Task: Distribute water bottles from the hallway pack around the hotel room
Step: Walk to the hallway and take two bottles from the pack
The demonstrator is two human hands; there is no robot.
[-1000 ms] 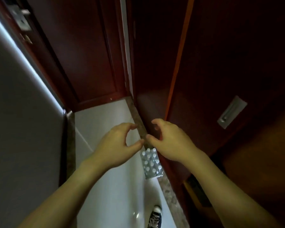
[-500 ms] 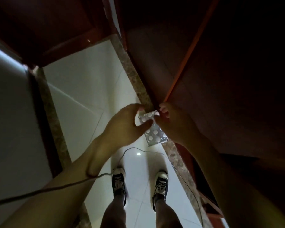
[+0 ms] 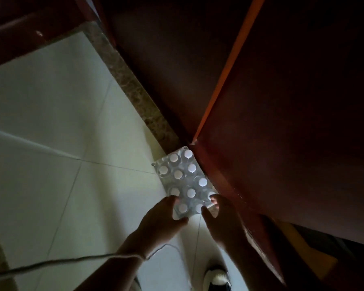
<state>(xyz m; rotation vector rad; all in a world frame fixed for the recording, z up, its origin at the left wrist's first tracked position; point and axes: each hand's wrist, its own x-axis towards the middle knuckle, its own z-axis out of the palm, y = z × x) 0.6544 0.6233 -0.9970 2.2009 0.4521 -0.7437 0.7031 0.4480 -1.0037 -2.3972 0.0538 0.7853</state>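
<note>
Where the dim light falls, a pale tiled floor (image 3: 51,127) fills the left half of the head view, crossed by thin grout lines and edged by a speckled stone strip (image 3: 130,80) that runs diagonally toward the middle. Dark red-brown wooden panelling (image 3: 282,101) takes up the right half, with a bright orange edge (image 3: 225,70) slanting down it to a corner just above the bottles. Standing on the floor tight against the foot of that panelling is the shrink-wrapped pack of water bottles (image 3: 183,179), seen from above as rows of round white caps under clear film. Both forearms reach in from the bottom of the frame to the pack's near end. At the near left corner, the left hand (image 3: 166,217) curls thumb and fingers around the pack, grasping it. At the near right corner, the right hand (image 3: 219,215) has its fingertips on the wrap, thumb below, pinching the edge. A thin cable (image 3: 72,259) trails across the left wrist and off to the left. One dark shoe (image 3: 219,280) with a white toe shows at the bottom edge.
</note>
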